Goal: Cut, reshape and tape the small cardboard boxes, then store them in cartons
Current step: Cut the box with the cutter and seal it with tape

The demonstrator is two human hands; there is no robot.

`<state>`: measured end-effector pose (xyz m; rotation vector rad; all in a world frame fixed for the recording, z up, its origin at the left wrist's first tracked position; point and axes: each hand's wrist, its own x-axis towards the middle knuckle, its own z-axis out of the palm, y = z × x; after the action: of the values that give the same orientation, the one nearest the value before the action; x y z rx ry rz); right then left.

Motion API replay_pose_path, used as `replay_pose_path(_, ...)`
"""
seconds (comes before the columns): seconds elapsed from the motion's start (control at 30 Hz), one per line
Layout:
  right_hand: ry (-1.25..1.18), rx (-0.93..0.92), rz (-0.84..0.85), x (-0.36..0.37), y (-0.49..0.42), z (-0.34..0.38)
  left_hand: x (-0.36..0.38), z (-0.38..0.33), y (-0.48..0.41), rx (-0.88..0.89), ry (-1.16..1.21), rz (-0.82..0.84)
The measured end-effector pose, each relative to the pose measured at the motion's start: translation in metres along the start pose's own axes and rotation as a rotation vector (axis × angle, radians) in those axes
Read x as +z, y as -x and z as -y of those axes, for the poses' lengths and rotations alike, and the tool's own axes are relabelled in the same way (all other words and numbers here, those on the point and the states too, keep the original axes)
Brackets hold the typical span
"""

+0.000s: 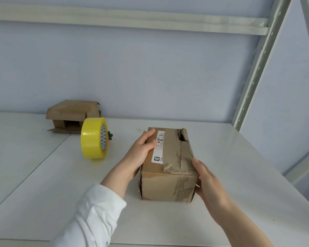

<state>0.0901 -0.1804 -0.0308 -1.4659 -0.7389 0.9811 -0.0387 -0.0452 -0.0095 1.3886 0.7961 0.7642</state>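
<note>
A worn small cardboard box [169, 177] with a torn top and a white shipping label stands on the white shelf [43, 175] in the middle. My left hand [141, 150] holds its left side, thumb lying over the top by the label. My right hand [207, 180] clasps the box's right side near the front corner. A roll of yellow tape [93, 138] stands on edge to the left, with a small orange-and-green object [109, 136] behind it. A second, partly flattened cardboard box [71, 114] lies at the back left against the wall.
A pale wall closes off the back of the shelf. A perforated metal upright [253, 73] rises at the right rear corner, and a shelf beam [132, 18] runs overhead. The shelf's right edge drops off beyond the box.
</note>
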Motion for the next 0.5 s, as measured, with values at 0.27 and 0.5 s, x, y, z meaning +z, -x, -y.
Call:
replay_pose_path(0.27,-0.008,0.071,-0.049,0.007,-0.01,0.006,-0.007,0.018,-0.014,-0.033,0.039,0.101)
replay_pose_path(0.5,0.217,0.062,-0.199,0.009,-0.003,0.034,-0.028,-0.006,-0.01,0.287,-0.517,-0.036)
